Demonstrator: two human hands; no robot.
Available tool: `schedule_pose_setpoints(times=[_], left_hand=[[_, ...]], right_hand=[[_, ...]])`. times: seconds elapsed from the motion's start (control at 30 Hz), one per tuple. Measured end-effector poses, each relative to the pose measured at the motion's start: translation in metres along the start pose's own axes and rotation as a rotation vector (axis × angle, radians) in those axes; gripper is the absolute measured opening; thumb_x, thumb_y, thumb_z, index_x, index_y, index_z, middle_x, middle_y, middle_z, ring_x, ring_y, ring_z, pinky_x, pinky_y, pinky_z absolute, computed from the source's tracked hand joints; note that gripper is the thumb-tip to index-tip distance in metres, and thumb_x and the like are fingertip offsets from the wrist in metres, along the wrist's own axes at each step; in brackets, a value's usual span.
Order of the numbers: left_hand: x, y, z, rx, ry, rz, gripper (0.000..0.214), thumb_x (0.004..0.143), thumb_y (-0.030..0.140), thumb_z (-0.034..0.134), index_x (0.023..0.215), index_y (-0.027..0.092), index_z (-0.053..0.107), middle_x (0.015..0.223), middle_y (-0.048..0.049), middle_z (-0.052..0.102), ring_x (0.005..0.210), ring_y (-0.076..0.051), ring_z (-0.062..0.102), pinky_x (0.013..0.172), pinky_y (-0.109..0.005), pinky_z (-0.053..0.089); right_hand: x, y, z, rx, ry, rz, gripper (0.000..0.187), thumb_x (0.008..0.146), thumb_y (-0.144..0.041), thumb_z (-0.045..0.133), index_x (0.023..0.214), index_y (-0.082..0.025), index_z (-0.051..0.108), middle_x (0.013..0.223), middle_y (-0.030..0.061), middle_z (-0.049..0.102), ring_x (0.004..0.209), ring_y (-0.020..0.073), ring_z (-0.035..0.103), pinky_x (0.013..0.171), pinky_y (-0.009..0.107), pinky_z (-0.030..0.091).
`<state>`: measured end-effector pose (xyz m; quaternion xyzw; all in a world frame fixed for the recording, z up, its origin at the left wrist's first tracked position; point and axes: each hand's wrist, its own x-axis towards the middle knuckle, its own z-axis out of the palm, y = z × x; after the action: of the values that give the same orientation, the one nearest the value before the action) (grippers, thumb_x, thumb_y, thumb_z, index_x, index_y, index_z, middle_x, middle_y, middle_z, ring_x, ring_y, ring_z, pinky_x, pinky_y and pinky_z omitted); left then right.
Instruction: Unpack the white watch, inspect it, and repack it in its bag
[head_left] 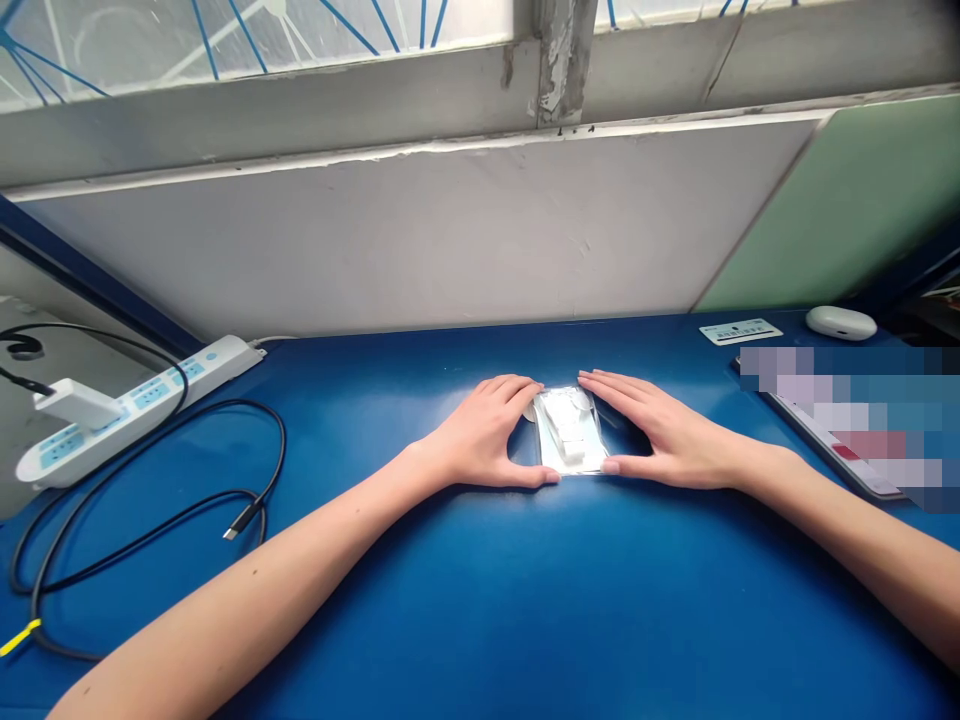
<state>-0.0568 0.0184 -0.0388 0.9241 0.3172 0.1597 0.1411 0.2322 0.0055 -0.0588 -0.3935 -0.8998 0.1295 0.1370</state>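
Note:
A small clear plastic bag (570, 432) with white parts inside lies flat on the blue table (480, 600), in the middle. My left hand (487, 435) rests on the table against the bag's left edge, thumb along its near edge. My right hand (660, 430) lies against the bag's right edge, thumb touching the near corner. Both hands frame the bag with fingers stretched out and together, pressing on its sides rather than lifting it.
A white power strip (142, 405) with a white plug lies at the left, and a black cable (150, 520) loops beside it. At the right back are a white label card (741, 331), a white oval case (841, 322) and a blurred flat object (847, 420). A white wall panel stands behind.

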Motion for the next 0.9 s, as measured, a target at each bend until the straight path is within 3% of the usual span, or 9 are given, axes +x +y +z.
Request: schedule_pose_setpoints(times=[0.5,0.6,0.73,0.9], left_hand=[[-0.0016,-0.0003,0.0,0.068,-0.039,-0.012,0.098,0.077,0.066,0.068,0.149,0.006,0.038,0.152,-0.0226,0.043,0.14,-0.038,0.04,0.115,-0.05,0.033],[-0.0019,-0.0009,0.0005,0.08,-0.071,-0.029,0.099,0.08,0.063,0.065,0.153,0.005,0.032,0.158,-0.0227,0.034,0.144,-0.038,0.035,0.117,-0.05,0.03],[-0.0021,-0.0004,0.0006,0.07,-0.092,-0.044,0.092,0.082,0.054,0.064,0.154,0.009,0.029,0.161,-0.0211,0.027,0.147,-0.038,0.03,0.118,-0.052,0.028],[-0.0023,0.0009,0.0015,0.075,-0.045,-0.039,0.061,0.092,0.038,0.053,0.147,0.012,0.043,0.156,-0.0188,0.039,0.144,-0.035,0.037,0.116,-0.052,0.033]], right_hand=[[0.0009,-0.0019,0.0031,-0.082,0.008,-0.025,0.093,0.088,-0.062,0.059,0.159,-0.016,0.02,0.162,0.0187,0.031,0.147,0.0365,0.031,0.115,0.057,0.037],[0.0006,-0.0047,0.0035,-0.082,0.041,-0.01,0.082,0.092,-0.056,0.055,0.157,-0.015,0.025,0.159,0.0183,0.036,0.145,0.035,0.035,0.114,0.055,0.038],[0.0023,-0.0058,0.0054,-0.055,0.155,0.04,0.058,0.097,-0.046,0.051,0.146,-0.017,0.045,0.144,0.0168,0.054,0.133,0.0322,0.051,0.108,0.05,0.046],[0.0049,-0.0044,0.0051,-0.041,0.31,0.068,0.037,0.096,-0.04,0.052,0.125,-0.019,0.062,0.12,0.0145,0.068,0.109,0.0301,0.064,0.093,0.047,0.055]])
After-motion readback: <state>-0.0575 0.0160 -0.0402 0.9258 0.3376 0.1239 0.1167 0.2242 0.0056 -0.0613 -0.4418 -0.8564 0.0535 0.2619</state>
